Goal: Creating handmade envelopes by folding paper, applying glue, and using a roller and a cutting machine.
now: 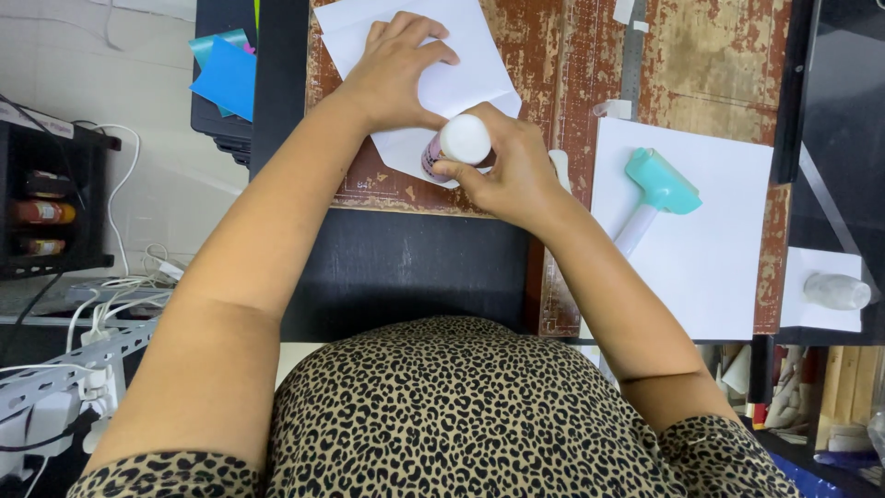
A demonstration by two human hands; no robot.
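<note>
Inspector A: Worn, rust-brown patterned mat over a black desk. The left hand lies flat, fingers spread, pinning the folded white paper sheet.

Inspector B: Presumably to stop it sliding. The right hand pinches a white-capped pink glue bottle, tipped at the paper's lower edge. The teal-headed roller rests apart on white card.

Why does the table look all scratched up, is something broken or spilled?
Nothing is spilled. The brown work board is worn, with its surface flaked and patchy, mostly near the top. The left hand presses folded white paper, and the right hand holds a white-capped glue bottle. A clear bottle lies on its side at the right.
</note>
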